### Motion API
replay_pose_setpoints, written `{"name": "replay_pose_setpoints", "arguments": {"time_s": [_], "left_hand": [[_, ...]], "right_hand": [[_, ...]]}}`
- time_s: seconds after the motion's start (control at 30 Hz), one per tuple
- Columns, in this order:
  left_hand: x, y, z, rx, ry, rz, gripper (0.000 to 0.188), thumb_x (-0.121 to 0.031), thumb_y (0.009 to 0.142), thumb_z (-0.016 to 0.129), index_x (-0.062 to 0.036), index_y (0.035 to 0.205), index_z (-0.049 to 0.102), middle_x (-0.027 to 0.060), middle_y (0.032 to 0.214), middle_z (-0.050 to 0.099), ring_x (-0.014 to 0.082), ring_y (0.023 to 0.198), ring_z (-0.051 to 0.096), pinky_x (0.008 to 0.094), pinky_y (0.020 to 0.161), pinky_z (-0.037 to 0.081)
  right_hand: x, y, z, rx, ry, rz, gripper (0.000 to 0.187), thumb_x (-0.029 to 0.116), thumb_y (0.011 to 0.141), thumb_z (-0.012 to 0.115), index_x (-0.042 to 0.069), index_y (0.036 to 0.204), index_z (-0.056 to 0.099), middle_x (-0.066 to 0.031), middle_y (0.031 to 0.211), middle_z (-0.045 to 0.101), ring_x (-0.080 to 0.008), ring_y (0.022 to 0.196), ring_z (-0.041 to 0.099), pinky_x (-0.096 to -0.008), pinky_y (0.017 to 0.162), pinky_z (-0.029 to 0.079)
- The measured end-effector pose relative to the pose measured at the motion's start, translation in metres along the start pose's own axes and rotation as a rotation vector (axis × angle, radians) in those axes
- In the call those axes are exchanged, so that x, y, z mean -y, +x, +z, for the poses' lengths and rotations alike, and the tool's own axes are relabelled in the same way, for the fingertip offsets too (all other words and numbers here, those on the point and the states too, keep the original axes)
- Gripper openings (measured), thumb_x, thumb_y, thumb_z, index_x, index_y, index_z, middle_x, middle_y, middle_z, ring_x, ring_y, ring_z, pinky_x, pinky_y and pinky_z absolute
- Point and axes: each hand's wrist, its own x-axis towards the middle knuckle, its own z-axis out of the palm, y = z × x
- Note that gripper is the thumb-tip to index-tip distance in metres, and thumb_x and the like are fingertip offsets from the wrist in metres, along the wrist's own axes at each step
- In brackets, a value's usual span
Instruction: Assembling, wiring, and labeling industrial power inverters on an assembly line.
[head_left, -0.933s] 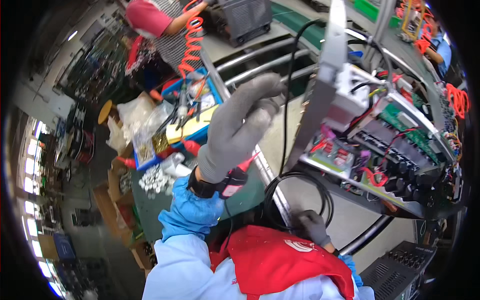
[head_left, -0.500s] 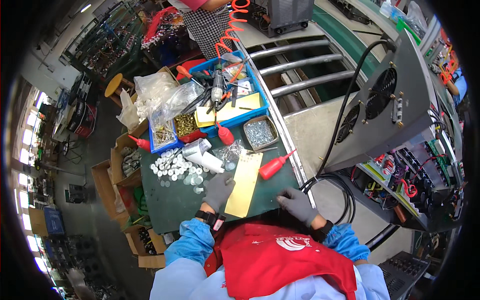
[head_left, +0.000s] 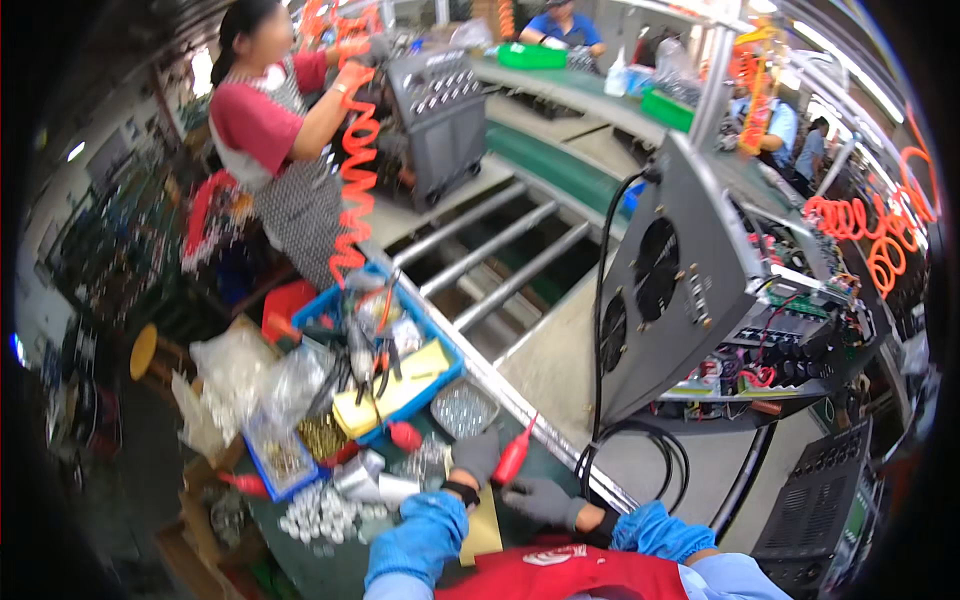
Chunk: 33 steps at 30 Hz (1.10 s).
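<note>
the yellow sheet [head_left: 483,532] lies near on the green bench [head_left: 550,467], likely light and bendable, best held by its edges. the left hand [head_left: 476,457] is at its far end, the right hand [head_left: 543,502] to its right; whether either pinches anything, one cannot tell. three red bottles [head_left: 514,456], two fans [head_left: 657,270].

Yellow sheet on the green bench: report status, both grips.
Left grip over far end of yellow sheet, hold unclear. Right grip to its right, nothing visibly held. Sheet partly hidden. Red bottle close to both grips.
</note>
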Motion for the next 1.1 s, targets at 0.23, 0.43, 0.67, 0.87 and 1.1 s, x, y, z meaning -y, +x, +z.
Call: {"name": "replay_pose_setpoints", "arguments": {"time_s": [0.23,0.43,0.67,0.87,1.1], "left_hand": [[-0.008,-0.019,-0.038,0.003,-0.008,0.008,0.021,-0.026,0.092,0.054,-0.0107,0.101,0.065,0.0178,0.087,0.072,0.0375,0.082,0.071,0.0506,0.071,0.055],[0.001,-0.102,-0.074,-0.055,-1.486,-0.091,0.024,-0.023,0.094,0.054,-0.0038,0.106,0.063,0.0001,0.063,0.056,0.0066,0.050,0.051,0.0211,0.045,0.039],[0.019,-0.140,-0.016,0.023,-1.454,-0.282,0.021,-0.022,0.093,0.057,-0.0037,0.101,0.062,0.0054,0.081,0.064,0.0148,0.068,0.062,0.0292,0.060,0.051],[0.036,-0.131,0.027,-0.256,-0.223,0.032,0.032,-0.018,0.082,0.063,-0.0066,0.112,0.061,0.0079,0.121,0.060,0.0315,0.099,0.061,0.0431,0.080,0.053],[0.040,-0.126,0.039,-0.099,-0.008,0.016,0.035,-0.019,0.083,0.063,-0.0083,0.116,0.062,0.0075,0.127,0.055,0.0275,0.106,0.056,0.0419,0.084,0.050]], "right_hand": [[0.002,0.005,-0.007,0.016,0.113,0.008,0.027,0.027,0.097,0.058,0.006,0.112,0.064,-0.0028,0.087,0.064,-0.0116,0.081,0.059,-0.0293,0.075,0.050],[0.028,0.017,-0.022,0.015,0.245,-0.183,0.035,0.034,0.105,0.041,0.005,0.111,0.060,-0.0089,0.096,0.062,-0.0229,0.088,0.061,-0.0359,0.081,0.050],[0.047,0.019,-0.003,0.259,0.364,0.292,0.026,0.021,0.097,0.055,0.003,0.114,0.062,-0.0042,0.087,0.063,-0.0114,0.067,0.059,-0.0263,0.053,0.047],[0.052,0.055,0.017,0.076,0.249,0.375,0.020,0.011,0.088,0.056,-0.004,0.094,0.066,-0.0061,0.069,0.062,-0.0138,0.052,0.056,-0.0277,0.046,0.045],[0.040,0.083,0.039,0.061,0.018,0.424,0.020,0.010,0.084,0.056,-0.006,0.088,0.067,-0.0119,0.072,0.067,-0.0169,0.051,0.059,-0.0297,0.046,0.048]]}}
